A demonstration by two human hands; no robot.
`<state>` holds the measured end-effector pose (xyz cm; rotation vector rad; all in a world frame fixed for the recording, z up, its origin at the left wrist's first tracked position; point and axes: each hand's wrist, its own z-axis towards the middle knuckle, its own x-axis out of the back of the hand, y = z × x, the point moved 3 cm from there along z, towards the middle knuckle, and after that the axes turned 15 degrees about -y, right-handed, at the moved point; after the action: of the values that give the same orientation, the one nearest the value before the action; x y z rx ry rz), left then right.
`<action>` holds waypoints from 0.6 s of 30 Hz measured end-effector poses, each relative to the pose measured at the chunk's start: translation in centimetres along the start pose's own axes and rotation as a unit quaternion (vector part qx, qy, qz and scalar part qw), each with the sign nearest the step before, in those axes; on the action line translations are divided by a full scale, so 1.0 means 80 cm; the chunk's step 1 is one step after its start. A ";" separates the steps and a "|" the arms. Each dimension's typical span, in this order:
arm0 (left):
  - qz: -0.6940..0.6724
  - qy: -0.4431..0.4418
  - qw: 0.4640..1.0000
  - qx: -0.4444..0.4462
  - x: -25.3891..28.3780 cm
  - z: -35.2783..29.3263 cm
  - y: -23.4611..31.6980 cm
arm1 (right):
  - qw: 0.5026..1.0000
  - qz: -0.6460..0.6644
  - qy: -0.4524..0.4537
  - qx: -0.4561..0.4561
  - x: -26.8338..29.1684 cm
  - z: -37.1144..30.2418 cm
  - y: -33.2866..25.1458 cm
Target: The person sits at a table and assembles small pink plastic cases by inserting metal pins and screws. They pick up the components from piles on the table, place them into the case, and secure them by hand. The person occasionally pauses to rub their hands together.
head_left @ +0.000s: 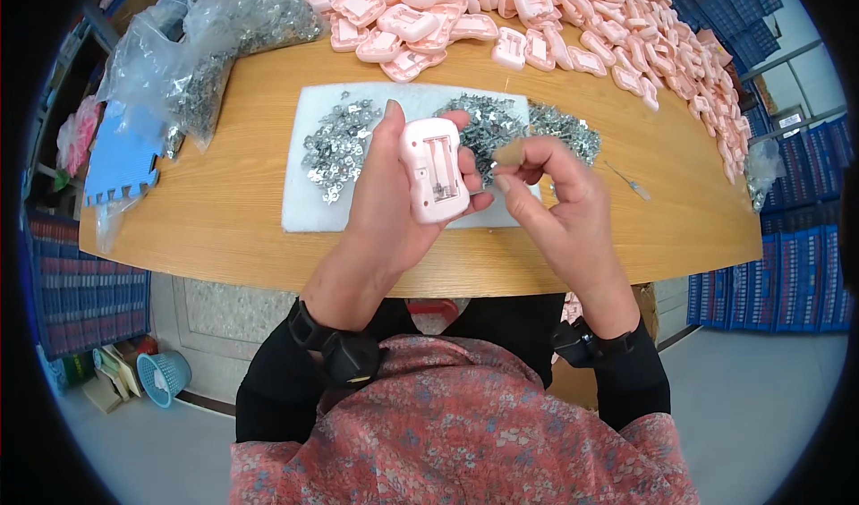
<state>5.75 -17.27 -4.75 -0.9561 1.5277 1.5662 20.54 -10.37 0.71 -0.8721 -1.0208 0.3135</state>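
Observation:
A pale pink plastic casing (436, 169) with an uncovered battery compartment lies in my left hand (386, 178), thumb along one side and fingers round the other. Some small metal shows at the compartment's near end. Just right of the casing, my right hand (564, 214) is closed in a pinch, thumb against a forefinger that wears a tan finger cover (509, 153). A tiny shiny bit seems to show at the fingertips, too small to name. Beneath both hands is a white foam sheet (300, 196) bearing heaps of small metal contact pieces (335, 152) and springs (483, 116).
Many similar pink casings (407, 22) cover the table's far side and right. Clear plastic bags of metal parts (201, 58) and a blue foam mat (121, 156) sit at left. A thin tool (631, 183) lies right of the foam. Blue crates (778, 277) stand beyond the wooden table (215, 210).

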 end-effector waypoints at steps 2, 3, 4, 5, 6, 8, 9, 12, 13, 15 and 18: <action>0.020 -0.001 1.000 0.004 -0.001 0.002 -0.001 | 1.000 -0.018 -0.012 0.012 -0.003 -0.002 -0.008; 0.029 0.010 1.000 0.006 -0.004 0.003 -0.001 | 0.999 -0.025 -0.016 0.022 -0.007 -0.001 -0.012; 0.038 0.020 0.999 0.007 -0.005 0.004 -0.001 | 0.999 -0.032 -0.019 0.032 -0.010 0.000 -0.015; 0.048 0.016 0.999 0.001 -0.005 0.004 -0.001 | 0.997 -0.049 -0.013 0.051 -0.014 0.002 -0.018; 0.058 0.012 0.998 -0.005 -0.003 0.004 -0.002 | 0.997 -0.053 -0.013 0.051 -0.019 0.003 -0.019; 0.081 0.017 0.996 -0.015 -0.004 0.004 -0.002 | 0.997 -0.060 -0.014 0.051 -0.026 0.005 -0.020; 0.094 0.026 0.995 -0.019 -0.007 0.004 -0.002 | 0.996 -0.072 -0.017 0.052 -0.028 0.006 -0.020; 0.128 0.039 0.990 -0.033 -0.010 0.004 -0.006 | 0.994 -0.101 -0.018 0.048 -0.033 0.007 -0.019; 0.139 0.041 0.989 -0.038 -0.009 0.005 -0.007 | 0.994 -0.104 -0.012 0.042 -0.034 0.007 -0.018; 0.146 0.033 0.988 -0.031 -0.007 0.005 -0.009 | 0.997 -0.071 -0.002 0.022 -0.036 0.006 -0.013; 0.131 0.049 0.990 -0.027 -0.008 0.004 -0.010 | 1.000 0.021 0.002 -0.021 -0.033 0.006 -0.005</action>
<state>6.78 -16.95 -4.52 -0.9001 1.7450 1.7736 18.67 -12.00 -0.47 -0.9329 -1.0101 0.3263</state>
